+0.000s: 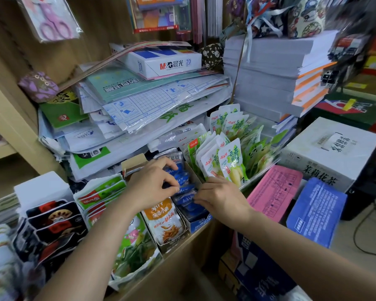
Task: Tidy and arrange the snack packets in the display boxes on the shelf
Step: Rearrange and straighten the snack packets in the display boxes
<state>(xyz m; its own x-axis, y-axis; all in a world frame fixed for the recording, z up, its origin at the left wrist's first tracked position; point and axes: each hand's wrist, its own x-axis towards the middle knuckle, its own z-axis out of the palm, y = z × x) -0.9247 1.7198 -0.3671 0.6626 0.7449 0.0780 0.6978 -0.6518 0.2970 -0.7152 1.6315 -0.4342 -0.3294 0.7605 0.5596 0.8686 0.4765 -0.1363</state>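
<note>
Blue snack packets stand in narrow blue display box at shelf front, L hand fingers pinching mid-row & R hand fingers pinching front ones, squeezed btw orange fish packets left & green packets right, paper piles crowding behind.

Both hands at frame centre, working the same row of blue packets.

Left forearm comes in from the lower left, bare, wrist straight. The left hand is back-up, fingers curled, thumb and fingertips pinching the packet tops. Right forearm comes in from the lower right, also bare. The right hand is back-up and knuckles raised, with fingers curled onto the packets' right edge and the thumb hidden under the palm. The hands are close, fingertips nearly meeting, not touching.
</note>
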